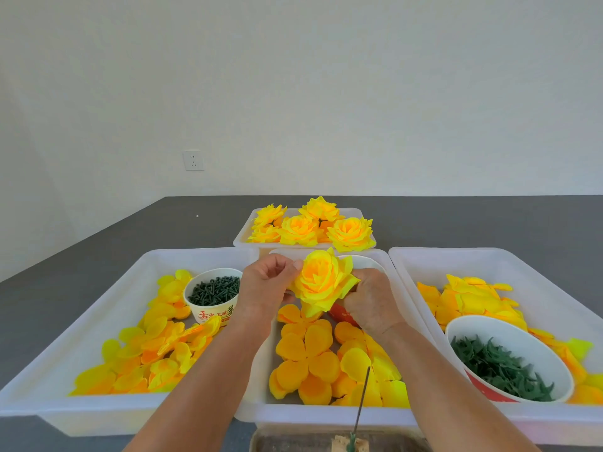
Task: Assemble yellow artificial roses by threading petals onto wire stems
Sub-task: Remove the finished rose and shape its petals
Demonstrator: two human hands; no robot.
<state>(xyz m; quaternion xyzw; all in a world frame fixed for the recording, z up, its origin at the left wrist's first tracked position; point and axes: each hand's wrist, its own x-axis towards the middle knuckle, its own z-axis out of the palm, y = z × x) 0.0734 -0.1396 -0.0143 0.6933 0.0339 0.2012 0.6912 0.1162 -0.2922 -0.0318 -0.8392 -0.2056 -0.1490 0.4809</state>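
spike (pixel 363 399) upright, bare, nearest | rose (pixel 321 282) held beyond spike, over middle tray (pixel 326 415) | left hand (pixel 267 282) pinches its edge; right hand (pixel 372 298) grips underneath, likely the base | roses (pixel 310 226) done in far tray | loose petals (pixel 306 357) remain

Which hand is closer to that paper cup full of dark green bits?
Left. The left hand sits right beside the paper cup, just to its right. The right hand is farther right, beyond the rose both hands hold.
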